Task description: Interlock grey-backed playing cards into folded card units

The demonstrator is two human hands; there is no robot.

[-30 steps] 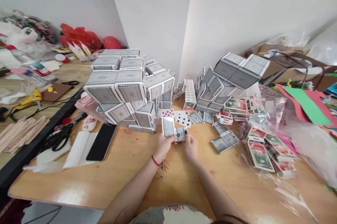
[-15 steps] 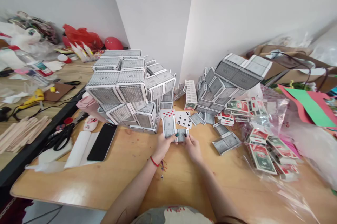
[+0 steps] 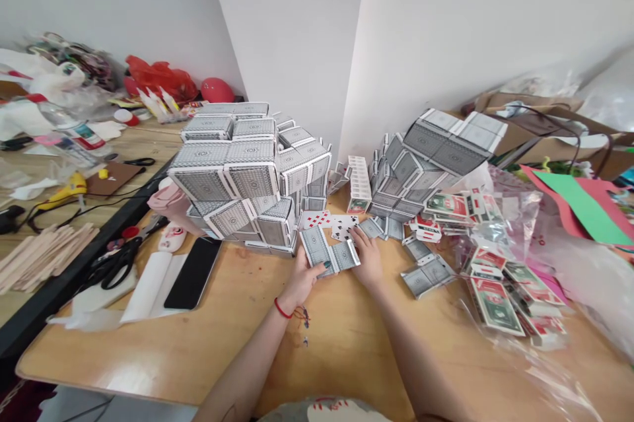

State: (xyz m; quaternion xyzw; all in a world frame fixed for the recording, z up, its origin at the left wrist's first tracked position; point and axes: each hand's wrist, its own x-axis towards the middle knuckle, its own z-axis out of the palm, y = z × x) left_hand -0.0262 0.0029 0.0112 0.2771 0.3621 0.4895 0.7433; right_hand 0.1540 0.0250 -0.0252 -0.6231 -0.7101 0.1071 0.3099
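My left hand (image 3: pixel 302 277) grips a strip of joined, folded playing cards (image 3: pixel 317 247), their grey patterned backs facing up and the right end bent upward. The left thumb lies over its lower edge. Just beyond that strip, the curled fingers of my right hand (image 3: pixel 367 255) press on the right edge of a face-up spades card (image 3: pixel 341 226); its thumb is hidden. A red diamonds card (image 3: pixel 316 219) lies beside it. Behind stand two large structures of folded cards, one on the left (image 3: pixel 250 174) and one on the right (image 3: pixel 421 161).
Folded card pieces (image 3: pixel 426 275) and red-green card boxes (image 3: pixel 496 305) lie on the right, near clear plastic wrap. A black phone (image 3: pixel 193 275), white paper (image 3: pixel 148 283) and black scissors (image 3: pixel 121 262) are on the left. A row of white folded cards (image 3: pixel 358 177) stands between the structures.
My right hand has let go of the folded strip and moved up to the spades card. My left hand has tilted the strip and shifted slightly left. The view has tipped upward a little.
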